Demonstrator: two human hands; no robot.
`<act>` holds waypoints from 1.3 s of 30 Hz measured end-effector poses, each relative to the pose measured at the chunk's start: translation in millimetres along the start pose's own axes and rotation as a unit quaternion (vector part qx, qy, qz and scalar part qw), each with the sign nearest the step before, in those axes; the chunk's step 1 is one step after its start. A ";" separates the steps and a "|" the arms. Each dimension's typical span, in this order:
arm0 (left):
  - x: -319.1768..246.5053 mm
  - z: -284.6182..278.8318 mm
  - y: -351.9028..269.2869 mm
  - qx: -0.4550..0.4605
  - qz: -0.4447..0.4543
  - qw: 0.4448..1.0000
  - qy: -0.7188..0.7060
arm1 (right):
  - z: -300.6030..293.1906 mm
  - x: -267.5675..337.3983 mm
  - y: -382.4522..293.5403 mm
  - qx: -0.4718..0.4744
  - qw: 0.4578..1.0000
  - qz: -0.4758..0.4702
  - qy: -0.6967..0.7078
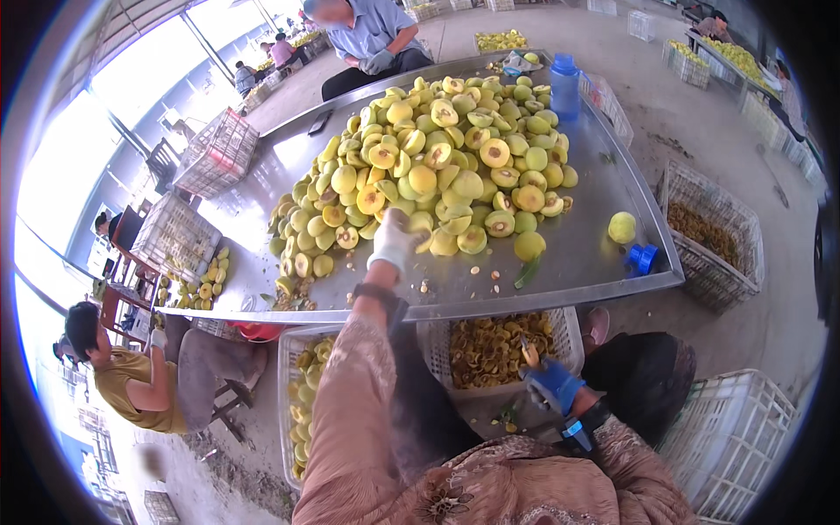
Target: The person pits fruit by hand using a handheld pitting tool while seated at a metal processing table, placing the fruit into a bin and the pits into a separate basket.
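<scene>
My left hand, in a white glove, reaches to the front edge of a heap of halved yellow-green fruit, probably peaches or apricots. Its fingers are blurred against the fruit, so a grip on a piece cannot be made out. Some halves show brown pits or hollow centres. In a blue glove, my right hand holds a small hand tool with a light handle and a metal tip. It is above the front rim of a plastic crate of brown-yellow fruit scraps.
The metal table has a raised rim. On it are a blue bottle, a blue cap, a lone fruit and a phone. A crate of fruit halves stands left of my legs. People sit opposite and left.
</scene>
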State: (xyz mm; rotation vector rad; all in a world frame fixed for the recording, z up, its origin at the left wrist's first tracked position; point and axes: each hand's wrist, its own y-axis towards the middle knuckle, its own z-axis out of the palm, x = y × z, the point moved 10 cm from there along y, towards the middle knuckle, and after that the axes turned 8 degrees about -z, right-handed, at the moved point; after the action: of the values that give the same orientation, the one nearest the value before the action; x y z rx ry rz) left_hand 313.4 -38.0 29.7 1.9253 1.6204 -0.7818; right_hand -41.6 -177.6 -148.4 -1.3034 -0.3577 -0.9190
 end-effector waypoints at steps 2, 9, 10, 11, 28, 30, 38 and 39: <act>-4.6 3.4 -32.2 0.120 -0.117 0.927 -0.336 | 9.7 54.6 -17.7 0.031 0.985 -0.121 -0.119; -17.5 23.3 -138.3 0.143 -0.067 0.737 -0.657 | 89.3 131.5 -60.2 0.090 0.972 -0.180 -0.120; -21.8 24.9 -148.8 0.152 -0.039 0.732 -0.663 | 94.0 130.1 -60.2 0.089 0.973 -0.174 -0.120; -18.7 29.2 -156.2 0.151 -0.044 0.731 -0.664 | 99.8 131.7 -61.4 0.091 0.969 -0.192 -0.129; -11.7 16.6 -222.8 -0.008 -0.029 0.861 -0.508 | 103.1 112.0 -73.8 -0.015 0.895 -0.339 -0.291; -21.8 12.0 -227.0 -0.009 -0.029 0.856 -0.516 | 99.8 111.1 -76.6 0.006 0.902 -0.306 -0.305; -37.0 19.0 -235.7 0.039 -0.046 0.908 -0.414 | 94.2 99.3 -81.5 0.053 0.917 -0.258 -0.299; -38.1 18.7 -237.1 0.040 -0.047 0.908 -0.413 | 93.6 101.2 -83.6 0.044 0.909 -0.274 -0.312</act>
State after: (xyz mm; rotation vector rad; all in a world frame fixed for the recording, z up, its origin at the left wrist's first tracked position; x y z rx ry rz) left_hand 72.7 -38.4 40.3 1.2618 1.1435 -1.4690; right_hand -17.9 -127.7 3.1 -1.4184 -1.3031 -0.9044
